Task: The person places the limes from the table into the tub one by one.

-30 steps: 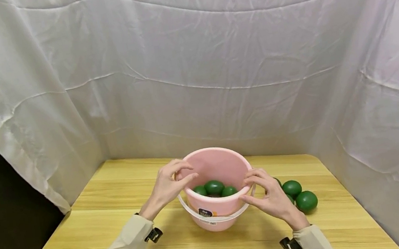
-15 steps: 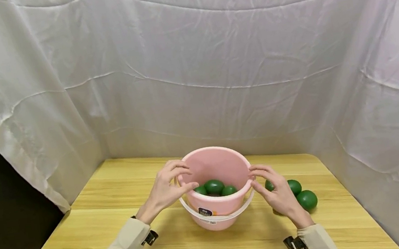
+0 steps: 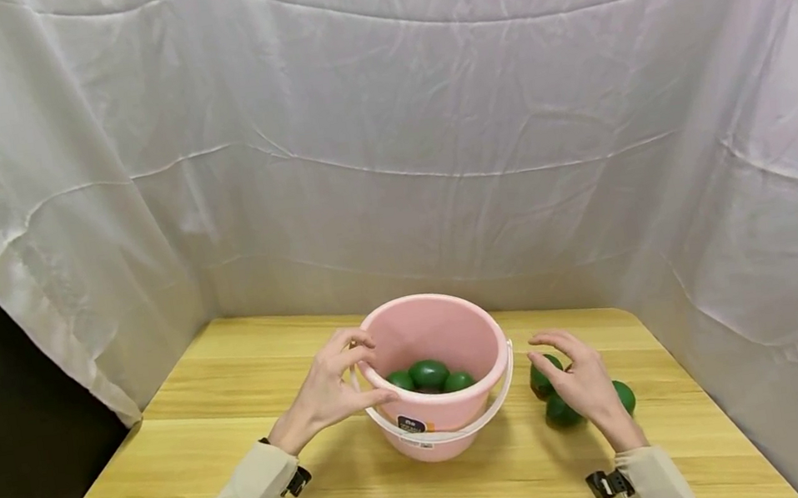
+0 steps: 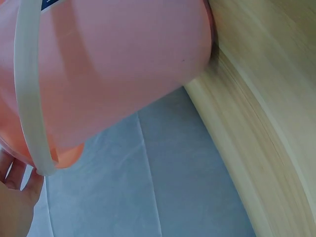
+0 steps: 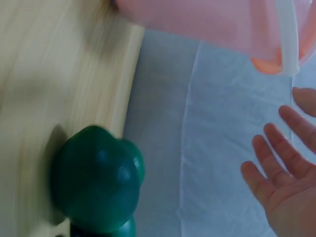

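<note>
A pink bucket [image 3: 437, 421] with a white handle [image 3: 501, 395] stands on the wooden table. Several glossy dark green, egg-shaped pieces [image 3: 429, 374] lie inside it; their kind is unclear. My left hand [image 3: 326, 385] holds the bucket's left rim, fingers over the edge and thumb along the front. In the left wrist view, the fingers of the left hand [image 4: 17, 197] meet the rim beside the handle's end. My right hand [image 3: 583, 380], fingers loosely bent and holding nothing, is above more green pieces [image 3: 561, 413] right of the bucket, partly covering them. Its fingers spread in the right wrist view.
The pale wooden table [image 3: 242, 438] reaches back to a grey-white cloth [image 3: 384, 133] hanging behind and along both sides. A dark gap [image 3: 5, 419] shows at the left. In the right wrist view, green pieces [image 5: 98, 177] cluster on the tabletop.
My right hand has left the bucket's right rim and moved right, over the green pieces on the table. My left hand stays at the left rim; the bucket has hardly moved.
</note>
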The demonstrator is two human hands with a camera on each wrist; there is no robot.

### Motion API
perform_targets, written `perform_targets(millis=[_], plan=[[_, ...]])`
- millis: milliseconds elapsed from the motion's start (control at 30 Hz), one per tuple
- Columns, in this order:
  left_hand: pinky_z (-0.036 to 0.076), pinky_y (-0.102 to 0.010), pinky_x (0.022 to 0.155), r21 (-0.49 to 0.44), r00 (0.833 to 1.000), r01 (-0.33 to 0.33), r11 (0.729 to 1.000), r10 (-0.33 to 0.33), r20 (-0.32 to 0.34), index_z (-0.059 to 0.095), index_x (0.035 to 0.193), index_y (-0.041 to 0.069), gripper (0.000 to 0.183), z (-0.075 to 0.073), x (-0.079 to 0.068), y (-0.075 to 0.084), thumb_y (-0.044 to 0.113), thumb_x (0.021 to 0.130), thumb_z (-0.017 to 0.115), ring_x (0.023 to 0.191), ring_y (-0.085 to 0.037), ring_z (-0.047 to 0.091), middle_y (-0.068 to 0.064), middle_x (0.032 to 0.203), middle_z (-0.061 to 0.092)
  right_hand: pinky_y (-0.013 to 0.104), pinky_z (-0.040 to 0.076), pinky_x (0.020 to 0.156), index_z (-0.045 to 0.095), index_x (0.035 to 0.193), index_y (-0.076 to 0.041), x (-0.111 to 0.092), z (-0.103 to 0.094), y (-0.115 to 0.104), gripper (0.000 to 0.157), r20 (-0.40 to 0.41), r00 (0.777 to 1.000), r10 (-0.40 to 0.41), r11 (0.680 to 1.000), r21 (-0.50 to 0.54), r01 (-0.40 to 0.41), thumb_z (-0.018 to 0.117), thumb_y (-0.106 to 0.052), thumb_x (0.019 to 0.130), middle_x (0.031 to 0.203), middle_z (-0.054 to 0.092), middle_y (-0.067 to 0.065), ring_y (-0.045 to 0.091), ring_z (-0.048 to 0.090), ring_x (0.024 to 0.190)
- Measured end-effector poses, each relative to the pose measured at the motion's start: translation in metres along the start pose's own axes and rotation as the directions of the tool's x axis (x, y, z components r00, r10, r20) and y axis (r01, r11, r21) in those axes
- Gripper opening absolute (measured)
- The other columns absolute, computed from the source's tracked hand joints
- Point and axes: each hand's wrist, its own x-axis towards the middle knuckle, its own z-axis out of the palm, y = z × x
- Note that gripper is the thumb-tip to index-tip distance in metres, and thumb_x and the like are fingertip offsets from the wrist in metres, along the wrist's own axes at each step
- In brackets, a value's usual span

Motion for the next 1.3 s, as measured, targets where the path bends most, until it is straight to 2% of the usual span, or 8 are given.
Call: perform_targets(millis=[167, 300, 500, 667, 800, 1033, 1167, 1300], plan=[[0.051, -0.039, 0.091, -0.014, 1.0, -0.011, 1.0, 0.011, -0.016, 0.067, 0.089, 0.012, 0.046, 0.0, -0.002, -0.001, 0.045, 0.065, 0.09, 0.103, -0.02, 0.058, -0.008, 0.107, 0.062, 0.058, 0.048, 0.094, 0.069, 0.115, -0.007, -0.005, -0.003, 0.011, 0.027, 0.082, 0.993, 0.083, 0.993, -0.087, -0.076, 0.071, -0.019, 0.09, 0.12, 0.066, 0.017, 0.039, 0.059, 0.114], [0.051, -0.035, 0.091, -0.029, 1.0, -0.003, 1.0, 0.002, -0.019, 0.067, 0.089, 0.015, 0.045, -0.001, -0.002, -0.001, 0.047, 0.066, 0.088, 0.101, -0.016, 0.057, -0.006, 0.107, 0.061, 0.058, 0.048, 0.093, 0.067, 0.118, -0.001, -0.01, -0.007, 0.015, 0.033, 0.159, 0.976, 0.149, 0.977, -0.178, -0.12, 0.071, -0.018, 0.09, 0.119, 0.066, 0.021, 0.042, 0.059, 0.113], [0.052, -0.035, 0.09, -0.014, 0.999, -0.021, 1.0, 0.021, -0.03, 0.066, 0.088, 0.015, 0.047, 0.0, -0.001, 0.0, 0.049, 0.065, 0.088, 0.099, -0.016, 0.058, -0.003, 0.105, 0.061, 0.057, 0.05, 0.089, 0.06, 0.126, 0.005, -0.018, -0.009, 0.02, 0.048, 0.304, 0.916, 0.263, 0.943, -0.283, -0.177, 0.072, -0.024, 0.09, 0.126, 0.06, 0.029, 0.046, 0.058, 0.113], [0.051, -0.034, 0.091, -0.029, 1.0, -0.008, 1.0, 0.007, -0.028, 0.066, 0.088, 0.015, 0.046, 0.0, -0.003, 0.0, 0.048, 0.065, 0.089, 0.1, -0.016, 0.057, -0.009, 0.105, 0.062, 0.054, 0.053, 0.085, 0.059, 0.126, 0.008, -0.02, -0.008, 0.023, 0.054, 0.355, 0.871, 0.339, 0.918, -0.329, -0.223, 0.074, -0.027, 0.088, 0.125, 0.06, 0.029, 0.044, 0.06, 0.109], [0.051, -0.033, 0.091, -0.023, 0.999, 0.005, 1.0, -0.006, -0.032, 0.066, 0.088, 0.015, 0.047, 0.0, -0.003, -0.001, 0.049, 0.065, 0.088, 0.101, -0.015, 0.057, -0.006, 0.106, 0.062, 0.057, 0.052, 0.087, 0.059, 0.126, 0.007, -0.019, -0.006, 0.024, 0.054, 0.392, 0.844, 0.367, 0.905, -0.361, -0.226, 0.074, -0.028, 0.087, 0.125, 0.061, 0.028, 0.046, 0.059, 0.111], [0.05, -0.031, 0.09, -0.016, 0.998, -0.004, 1.0, 0.003, -0.06, 0.067, 0.091, 0.014, 0.05, 0.004, -0.005, -0.001, 0.054, 0.066, 0.085, 0.101, -0.014, 0.056, 0.0, 0.107, 0.06, 0.06, 0.049, 0.089, 0.065, 0.12, 0.002, -0.025, -0.001, 0.031, 0.045, 0.401, 0.856, 0.328, 0.911, -0.374, -0.174, 0.078, -0.019, 0.082, 0.119, 0.065, 0.024, 0.045, 0.06, 0.111], [0.051, -0.031, 0.089, -0.013, 0.997, -0.015, 1.0, 0.014, -0.079, 0.067, 0.091, 0.014, 0.053, 0.006, -0.007, -0.002, 0.058, 0.067, 0.082, 0.1, -0.016, 0.057, -0.001, 0.106, 0.06, 0.06, 0.05, 0.087, 0.065, 0.12, -0.001, -0.029, -0.001, 0.035, 0.046, 0.42, 0.846, 0.329, 0.911, -0.378, -0.166, 0.081, -0.016, 0.08, 0.121, 0.064, 0.023, 0.045, 0.06, 0.11], [0.051, -0.032, 0.09, -0.012, 0.996, -0.017, 1.0, 0.016, -0.084, 0.067, 0.092, 0.014, 0.053, 0.007, -0.005, -0.003, 0.06, 0.069, 0.08, 0.101, -0.016, 0.057, -0.001, 0.106, 0.06, 0.059, 0.05, 0.086, 0.065, 0.119, -0.002, -0.028, -0.004, 0.036, 0.048, 0.426, 0.847, 0.317, 0.916, -0.369, -0.158, 0.083, -0.017, 0.077, 0.119, 0.062, 0.021, 0.043, 0.06, 0.108]])
